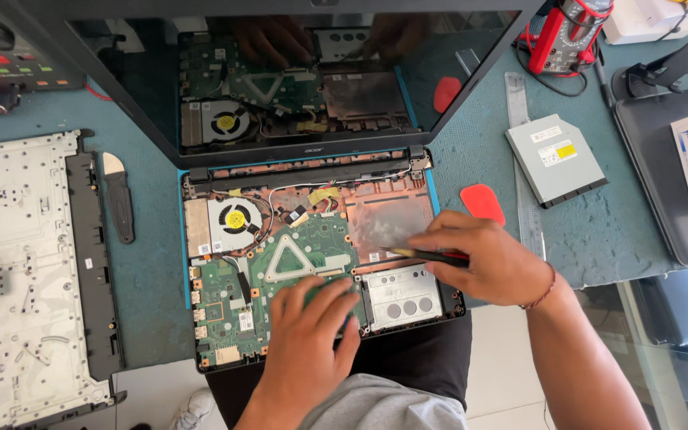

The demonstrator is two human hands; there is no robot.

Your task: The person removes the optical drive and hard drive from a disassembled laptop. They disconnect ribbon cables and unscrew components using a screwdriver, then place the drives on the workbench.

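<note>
An opened laptop base (pixel 201 350) lies before me with its green motherboard (pixel 236 299), cooling fan (pixel 235 219) and silver drive bay (pixel 404 299) exposed. My left hand (pixel 308 346) rests flat on the lower middle of the motherboard, covering that part. My right hand (pixel 487 259) grips a thin black-handled tool (pixel 431 256) whose tip points left toward the bare copper-coloured area (pixel 384 215) of the base. The dark laptop screen (pixel 137 87) stands open behind and mirrors the board and both hands.
The removed keyboard cover (pixel 25 271) lies face down at left, a black pry tool (pixel 119 199) beside it. At right lie a red pick (pixel 482 201), an optical drive (pixel 555 158), a steel ruler (pixel 525 207), a multimeter (pixel 571 32) and a grey laptop (pixel 662 175). The table edge runs near my body.
</note>
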